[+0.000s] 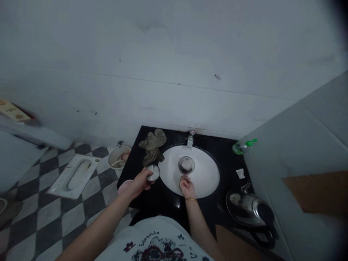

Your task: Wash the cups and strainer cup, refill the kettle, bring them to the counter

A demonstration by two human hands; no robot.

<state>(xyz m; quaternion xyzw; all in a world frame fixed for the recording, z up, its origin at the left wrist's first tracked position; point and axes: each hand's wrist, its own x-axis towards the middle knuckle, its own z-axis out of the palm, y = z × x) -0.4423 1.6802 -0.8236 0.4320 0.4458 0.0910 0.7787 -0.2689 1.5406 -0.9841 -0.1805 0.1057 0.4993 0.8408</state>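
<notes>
My right hand [187, 187] holds a small steel strainer or cup [186, 165] by its handle over the white sink basin [206, 181], below the tap [190, 139]. At the basin's left rim my left hand [141, 181] grips a small round steel cup [153, 173]. A gold bangle is on my right wrist. Both forearms reach in from the bottom of the view.
The basin sits in a black counter [231, 152]. A crumpled grey rag [152, 145] lies at back left, a green-capped bottle [240, 146] at back right, a steel kettle [248, 208] at front right. A squat toilet [74, 175] and a bucket [119, 157] are on the checkered floor.
</notes>
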